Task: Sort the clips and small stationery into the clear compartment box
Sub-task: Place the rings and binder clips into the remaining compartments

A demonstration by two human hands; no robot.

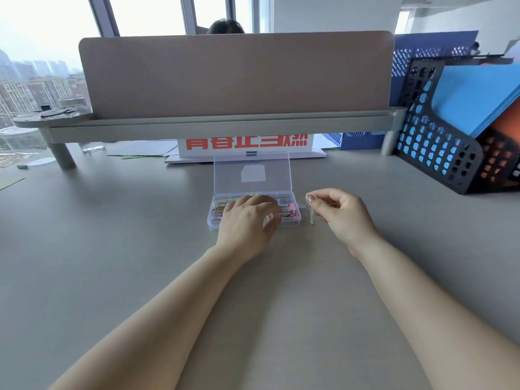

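Observation:
The clear compartment box [213, 220] lies on the grey desk with its lid [251, 173] standing open at the back. Coloured paper clips [220, 207] fill a left compartment and pink binder clips [291, 210] sit at the right end. My left hand [249, 222] rests palm down over the middle of the box, covering most compartments, with its fingers curled near a small clip at the front; whether it grips anything is unclear. My right hand [340, 213] hovers just right of the box, pinching silver paper clips [312, 216] that dangle from thumb and forefinger.
A beige desk divider [236, 77] with a shelf rail spans the back. A white sign with red letters [247, 144] stands behind the box. A black mesh file holder [441, 153] with blue and orange folders sits at the right. Papers lie at the back left.

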